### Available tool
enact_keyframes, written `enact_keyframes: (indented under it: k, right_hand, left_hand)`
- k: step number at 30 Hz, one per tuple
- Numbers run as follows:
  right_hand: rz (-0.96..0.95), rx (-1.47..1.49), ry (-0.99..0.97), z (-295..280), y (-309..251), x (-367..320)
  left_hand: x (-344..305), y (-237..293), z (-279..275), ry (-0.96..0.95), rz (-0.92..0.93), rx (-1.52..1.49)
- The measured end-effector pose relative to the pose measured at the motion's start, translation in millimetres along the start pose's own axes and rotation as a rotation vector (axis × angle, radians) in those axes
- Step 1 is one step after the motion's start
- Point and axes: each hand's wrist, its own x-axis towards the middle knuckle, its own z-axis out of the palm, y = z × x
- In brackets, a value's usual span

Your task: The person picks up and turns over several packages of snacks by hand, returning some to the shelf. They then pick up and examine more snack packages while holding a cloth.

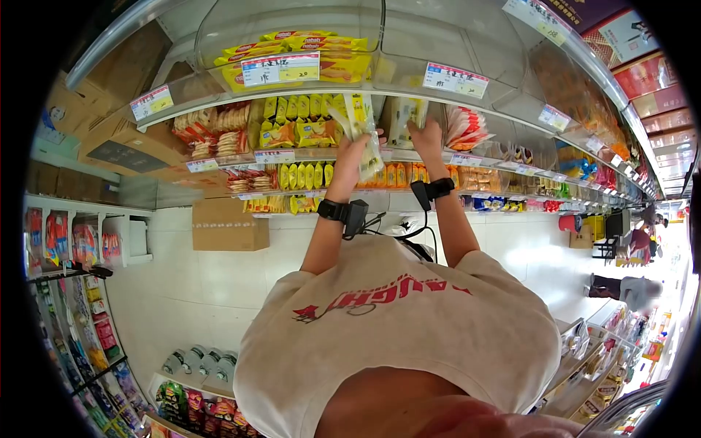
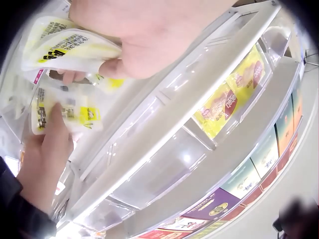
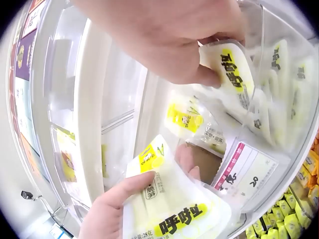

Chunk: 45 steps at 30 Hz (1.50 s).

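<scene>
My left hand (image 1: pixel 352 159) grips several flat white-and-yellow snack packets (image 3: pixel 172 199), thumb across their front as the right wrist view shows. These packets stand fanned and tilted at the shelf front. My right hand (image 1: pixel 428 140) reaches into a clear plastic bin (image 3: pixel 294 20) and pinches a similar snack packet (image 3: pixel 232 72) between thumb and fingers. More such packets (image 3: pixel 276 79) stand upright along the bin's wall, and another packet (image 3: pixel 184 118) lies below my right hand. A price tag (image 3: pixel 247 168) is fixed to the bin's front, near the left hand.
Above the hands, a shelf bin holds yellow snack bags (image 1: pixel 343 69). Yellow packs (image 1: pixel 296 133) fill the left neighbouring bin, red-and-white packs (image 1: pixel 467 128) the right one. Lower shelves jut out below. A cardboard box (image 1: pixel 230 225) stands on the floor; another person (image 1: pixel 631 292) is far right.
</scene>
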Motion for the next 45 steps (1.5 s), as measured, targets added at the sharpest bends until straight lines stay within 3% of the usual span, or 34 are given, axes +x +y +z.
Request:
enact_keyframes:
  k: [2, 12, 14, 19, 25, 28, 31, 34, 37, 40, 45]
  right_hand:
    - [-0.013, 0.118, 0.091, 1.4, 2.9, -1.5]
    - [-0.087, 0.154, -0.061, 8.1, -2.3, 0.0]
    - [-0.030, 0.129, -0.030, 14.4, 2.3, 0.1]
    - [-0.115, 0.210, 0.134, -6.2, 4.6, -2.1]
    - [-0.165, 0.283, 0.251, -13.9, 5.9, -7.9]
    - [-0.260, 0.237, 0.437, -24.2, -15.1, -17.8]
    - [-0.152, 0.373, 0.276, -36.6, -11.4, -17.9]
    - [-0.048, 0.538, 0.218, -45.9, -18.7, -22.6]
    - [-0.084, 0.605, 0.260, -39.2, -8.6, -19.8]
    - [-0.043, 0.683, 0.056, -42.7, -23.7, -33.3]
    - [0.002, 0.774, -0.169, -22.2, -56.6, -60.7]
  left_hand:
    - [0.1, 0.5, 0.9, -0.003, 0.017, 0.004]
    - [17.2, -18.3, -7.2, 0.035, 0.067, 0.128]
    - [14.7, -20.2, -5.3, 0.036, 0.046, 0.074]
    - [0.6, -7.7, 10.0, 0.075, 0.034, 0.020]
    - [13.3, -24.3, 3.0, 0.113, 0.171, 0.250]
    - [13.2, -26.9, 5.6, 0.127, 0.221, 0.305]
    - [12.2, -31.5, 2.5, 0.137, 0.248, 0.366]
    - [13.1, -36.1, 1.3, 0.152, 0.245, 0.317]
    - [16.0, -38.5, 2.0, 0.193, 0.261, 0.383]
    - [14.5, -37.4, 8.1, 0.110, 0.323, 0.363]
    - [11.1, -42.4, 19.2, 0.181, 0.309, 0.320]
